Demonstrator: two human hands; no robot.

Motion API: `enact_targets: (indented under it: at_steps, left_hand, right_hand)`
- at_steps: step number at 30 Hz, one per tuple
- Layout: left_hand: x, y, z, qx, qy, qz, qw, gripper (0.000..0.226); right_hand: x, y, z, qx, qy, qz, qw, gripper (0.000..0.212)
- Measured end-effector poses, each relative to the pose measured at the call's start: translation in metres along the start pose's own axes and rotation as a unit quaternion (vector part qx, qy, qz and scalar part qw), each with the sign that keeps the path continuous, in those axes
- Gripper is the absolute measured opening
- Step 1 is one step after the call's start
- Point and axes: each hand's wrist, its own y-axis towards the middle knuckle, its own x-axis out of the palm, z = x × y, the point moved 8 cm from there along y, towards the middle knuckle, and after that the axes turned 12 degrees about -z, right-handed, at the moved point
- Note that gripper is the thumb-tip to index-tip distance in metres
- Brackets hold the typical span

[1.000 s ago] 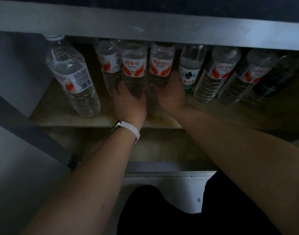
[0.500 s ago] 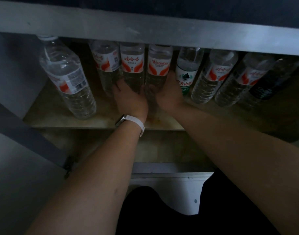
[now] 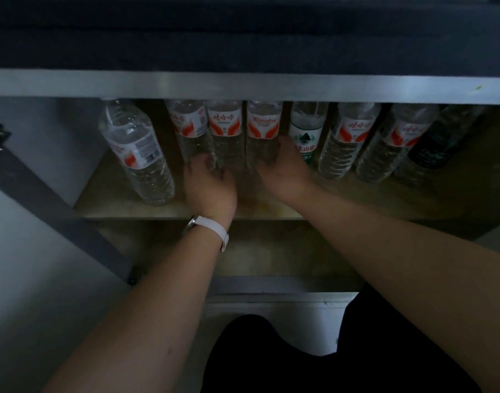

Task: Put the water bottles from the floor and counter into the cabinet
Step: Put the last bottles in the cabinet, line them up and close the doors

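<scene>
Well, eight bottles stand in a row on the shelf inside the cabinet.

At the far left, the first bottle stands alone, nearer the front. Its red and white label shows only small print and a bar code. The second bottle is red and white too, with a square code on it.

The left hand, with a white watch on its wrist, has its fingers bent round the bottom of the third bottle. That label has red Chinese writing.

Touching it is the Wahaha bottle, with that name in red letters. The right hand holds it low down, fingers along its right side.

Just beside stands the green bottle, with a mountain sign and white Chinese writing. The sixth bottle and seventh bottle have red Chinese writing too.

Last, at the far right, is a dark bottle. Its words are too dim to read.
</scene>
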Motion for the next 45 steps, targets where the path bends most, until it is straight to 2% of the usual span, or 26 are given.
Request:
enact_targets:
  at_steps: [3, 8, 10, 13, 17, 20, 24, 33, 45]
  left_hand:
    - [-0.03, -0.019, -0.001, 0.025, 0.017, 0.012, 0.999, 0.031]
    - [-0.084, -0.039, -0.014, 0.005, 0.051, 0.05, 0.997, 0.026]
    - [-0.102, -0.044, -0.018, 0.006, 0.059, 0.065, 0.996, 0.027]
    - [-0.121, -0.042, -0.023, 0.004, 0.059, 0.071, 0.996, 0.035]
    - [-0.123, -0.022, -0.037, -0.01, 0.014, 0.018, 1.0, 0.058]
    - [-0.116, -0.006, -0.044, -0.017, -0.023, 0.0, 1.0, 0.067]
    - [-0.112, 0.008, -0.051, -0.038, -0.067, 0.013, 0.997, 0.076]
    - [-0.108, 0.029, -0.058, -0.026, -0.048, 0.058, 0.997, 0.071]
    - [-0.102, 0.079, -0.067, -0.027, -0.064, 0.061, 0.996, 0.079]
  right_hand:
    - [-0.003, -0.011, -0.008, -0.003, -0.005, -0.022, 1.0, 0.052]
    - [0.012, -0.024, -0.034, -0.045, -0.027, -0.053, 0.997, 0.065]
    - [0.017, -0.034, -0.047, -0.063, -0.033, -0.058, 0.996, 0.062]
    - [0.029, -0.044, -0.064, -0.101, -0.052, -0.076, 0.991, 0.054]
    - [0.054, -0.045, -0.084, -0.139, -0.076, -0.1, 0.982, 0.064]
    - [0.073, -0.036, -0.089, -0.128, -0.079, -0.111, 0.982, 0.075]
    - [0.097, -0.023, -0.092, -0.113, -0.064, -0.126, 0.984, 0.084]
    - [0.117, -0.008, -0.084, -0.053, 0.008, -0.076, 0.996, 0.092]
    - [0.126, 0.002, -0.079, -0.029, -0.015, -0.038, 0.999, 0.091]
